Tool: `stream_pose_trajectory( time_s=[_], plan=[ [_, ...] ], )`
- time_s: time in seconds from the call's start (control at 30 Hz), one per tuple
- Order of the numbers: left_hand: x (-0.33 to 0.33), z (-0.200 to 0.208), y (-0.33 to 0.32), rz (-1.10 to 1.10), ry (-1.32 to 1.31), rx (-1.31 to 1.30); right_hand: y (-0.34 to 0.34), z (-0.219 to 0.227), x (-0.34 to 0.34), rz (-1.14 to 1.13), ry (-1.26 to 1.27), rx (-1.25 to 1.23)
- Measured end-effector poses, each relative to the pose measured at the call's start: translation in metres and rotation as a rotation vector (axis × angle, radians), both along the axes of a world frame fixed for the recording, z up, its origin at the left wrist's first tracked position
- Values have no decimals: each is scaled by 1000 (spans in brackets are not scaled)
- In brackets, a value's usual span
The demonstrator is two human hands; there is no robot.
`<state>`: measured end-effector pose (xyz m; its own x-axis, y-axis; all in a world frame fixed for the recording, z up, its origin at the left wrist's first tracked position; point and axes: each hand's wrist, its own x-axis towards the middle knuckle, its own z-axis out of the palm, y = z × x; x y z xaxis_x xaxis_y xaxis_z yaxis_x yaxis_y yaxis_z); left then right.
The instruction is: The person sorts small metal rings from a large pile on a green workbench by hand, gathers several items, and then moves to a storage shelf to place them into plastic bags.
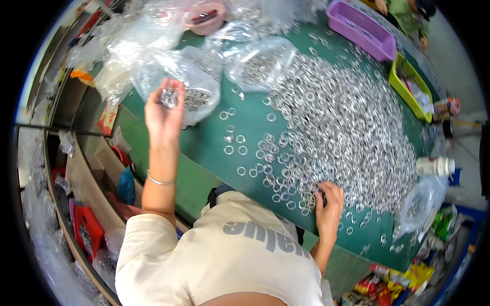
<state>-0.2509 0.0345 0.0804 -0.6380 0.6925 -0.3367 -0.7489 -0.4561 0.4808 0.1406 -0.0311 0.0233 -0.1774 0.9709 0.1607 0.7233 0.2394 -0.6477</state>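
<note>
My left hand (164,109) is raised, palm up, with its fingers curled around a small cluster of shiny metal rings (169,97). Right beside it lies a clear plastic bag (208,84) with many more rings in it. At the near edge of a large pile of metal rings (347,127), my right hand (331,204) reaches down. Its thumb and fingertips come together in a pinch among the rings; what sits between them is too small to make out. Several loose rings (228,150) lie on the green tabletop (204,158) between the two hands.
Another clear bag of rings (261,64) lies beyond. A pink bowl (205,19), a purple bin (361,31) and a yellow-green basket (411,86) line the far side. A white bottle (435,166) stands at the right. Someone in green (406,18) is at the far right corner.
</note>
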Motion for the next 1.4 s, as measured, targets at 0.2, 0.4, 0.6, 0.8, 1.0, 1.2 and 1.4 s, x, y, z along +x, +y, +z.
stream_pose_trajectory(
  time_s=[0.2, 0.4, 0.6, 0.8, 1.0, 1.2, 1.4],
  plan=[
    [6, 8, 9, -8, 293, -213, -5, 5, 15, -96, 64, -31],
    [56, 5, -6, 116, 917, -211, -1, 5, 2, -66, 49, 11],
    [143, -24, -39, -530, 1823, -24, 1, -6, -13, -44, -126, 97],
    [197, -70, -46, -841, 1996, 30, -2, -5, -8, -102, -52, 112],
    [219, -79, -40, -862, 2132, 87, 0, -9, -18, -76, -187, 89],
    [209, -79, -39, -1068, 1189, 104, -4, -10, 4, -256, 895, -175],
    [191, -70, -32, -1339, 247, 61, -4, -8, 27, -181, 1795, -496]
  ],
)
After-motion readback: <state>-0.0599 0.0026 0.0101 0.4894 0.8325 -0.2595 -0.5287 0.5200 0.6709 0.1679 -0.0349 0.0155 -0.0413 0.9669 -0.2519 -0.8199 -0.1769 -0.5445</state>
